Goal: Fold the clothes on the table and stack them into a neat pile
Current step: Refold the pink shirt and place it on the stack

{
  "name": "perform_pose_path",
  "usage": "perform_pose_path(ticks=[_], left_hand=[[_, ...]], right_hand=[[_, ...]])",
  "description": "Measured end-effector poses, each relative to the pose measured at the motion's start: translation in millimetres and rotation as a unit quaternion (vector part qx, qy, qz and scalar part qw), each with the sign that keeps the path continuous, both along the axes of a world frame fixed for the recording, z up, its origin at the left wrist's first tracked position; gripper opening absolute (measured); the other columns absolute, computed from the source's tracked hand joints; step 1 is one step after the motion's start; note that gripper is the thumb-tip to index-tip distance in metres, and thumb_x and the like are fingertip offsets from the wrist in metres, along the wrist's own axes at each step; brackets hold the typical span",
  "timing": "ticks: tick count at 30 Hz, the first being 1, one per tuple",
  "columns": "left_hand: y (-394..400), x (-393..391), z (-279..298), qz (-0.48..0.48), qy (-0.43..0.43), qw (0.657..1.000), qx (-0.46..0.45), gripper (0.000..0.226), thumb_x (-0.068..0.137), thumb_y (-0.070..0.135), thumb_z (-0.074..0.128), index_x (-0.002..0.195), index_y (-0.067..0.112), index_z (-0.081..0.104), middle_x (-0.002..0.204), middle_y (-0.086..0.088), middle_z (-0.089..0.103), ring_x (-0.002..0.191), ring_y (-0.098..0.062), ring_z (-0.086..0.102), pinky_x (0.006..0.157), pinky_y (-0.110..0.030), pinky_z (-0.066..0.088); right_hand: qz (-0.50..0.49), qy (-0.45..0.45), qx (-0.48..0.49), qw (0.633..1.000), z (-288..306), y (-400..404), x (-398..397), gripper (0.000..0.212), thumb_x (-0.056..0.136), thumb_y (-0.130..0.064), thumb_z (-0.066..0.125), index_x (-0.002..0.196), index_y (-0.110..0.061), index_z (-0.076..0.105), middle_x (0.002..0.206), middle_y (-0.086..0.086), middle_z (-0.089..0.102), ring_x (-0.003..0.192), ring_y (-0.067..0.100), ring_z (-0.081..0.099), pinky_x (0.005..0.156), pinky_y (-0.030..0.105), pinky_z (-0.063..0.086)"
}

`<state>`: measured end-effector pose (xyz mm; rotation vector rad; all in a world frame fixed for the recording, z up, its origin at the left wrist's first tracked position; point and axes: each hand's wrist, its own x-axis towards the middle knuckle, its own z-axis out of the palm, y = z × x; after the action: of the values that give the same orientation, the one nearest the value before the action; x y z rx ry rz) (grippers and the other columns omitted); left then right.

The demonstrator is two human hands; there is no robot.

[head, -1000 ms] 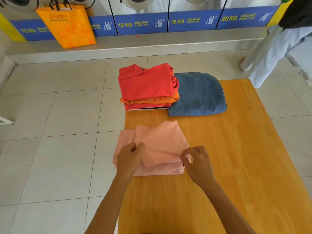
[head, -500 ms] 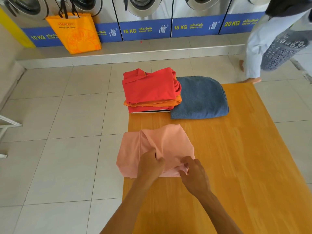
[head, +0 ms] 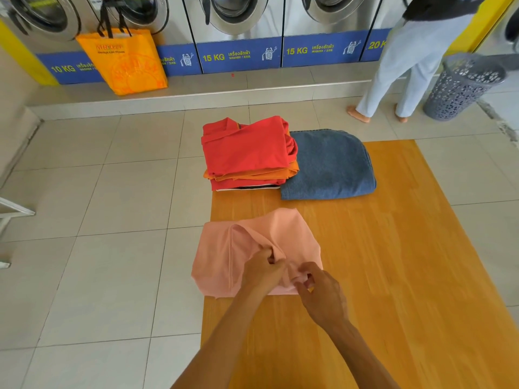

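Washing machines (head: 236, 15) line the far wall of a tiled laundry room, with an orange bag (head: 126, 60) on the ledge before them. On the wooden desk (head: 407, 262), a pink garment (head: 224, 256) lies at the near left corner, its left side overhanging the edge. The left hand (head: 261, 272) pinches a raised fold of it, grip closed on the cloth; the right hand (head: 323, 296) pinches the near edge just beside. Farther back, a red and orange pile (head: 247, 153) touches a folded blue garment (head: 328, 164).
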<state>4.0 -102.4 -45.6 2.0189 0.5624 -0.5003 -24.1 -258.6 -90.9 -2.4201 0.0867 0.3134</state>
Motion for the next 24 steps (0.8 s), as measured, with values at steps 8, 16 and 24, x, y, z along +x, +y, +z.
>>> perform_pose_path(ticks=[8, 16, 24], left_hand=[[0.0, 3.1, 15.3, 0.094, -0.036, 0.991, -0.087, 0.021, 0.076, 0.027, 0.064, 0.088, 0.011, 0.069, 0.081, -0.002, 0.071, 0.082, -0.013, 0.065, 0.07, -0.025, 0.05], [14.3, 15.8, 30.5, 0.054, -0.038, 0.977, -0.204, 0.021, 0.081, 0.024, 0.071, 0.102, 0.022, 0.071, 0.092, 0.003, 0.076, 0.092, -0.016, 0.072, 0.087, -0.04, 0.06], [31.4, 22.6, 19.9, 0.108, -0.078, 0.984, -0.119, 0.024, 0.095, 0.024, 0.048, 0.094, 0.017, 0.071, 0.084, 0.002, 0.073, 0.08, -0.016, 0.066, 0.072, -0.029, 0.05]], right_hand=[[0.008, -0.032, 0.023, 0.999, 11.4, 0.4, 8.5, 0.007, 0.092, -0.026, 0.064, 0.093, -0.029, 0.07, 0.086, -0.008, 0.067, 0.072, 0.01, 0.063, 0.056, 0.025, 0.05], [0.017, -0.084, 0.049, 0.995, 40.4, 15.4, 13.0, 0.071, 0.072, -0.043, 0.083, 0.133, -0.032, 0.049, 0.119, -0.011, 0.049, 0.101, 0.009, 0.05, 0.078, 0.029, 0.051], [0.017, -0.153, 0.002, 0.988, 45.9, 23.0, 58.8, 0.04, 0.076, 0.002, 0.06, 0.106, -0.021, 0.071, 0.081, -0.003, 0.071, 0.069, 0.019, 0.064, 0.061, 0.039, 0.054]])
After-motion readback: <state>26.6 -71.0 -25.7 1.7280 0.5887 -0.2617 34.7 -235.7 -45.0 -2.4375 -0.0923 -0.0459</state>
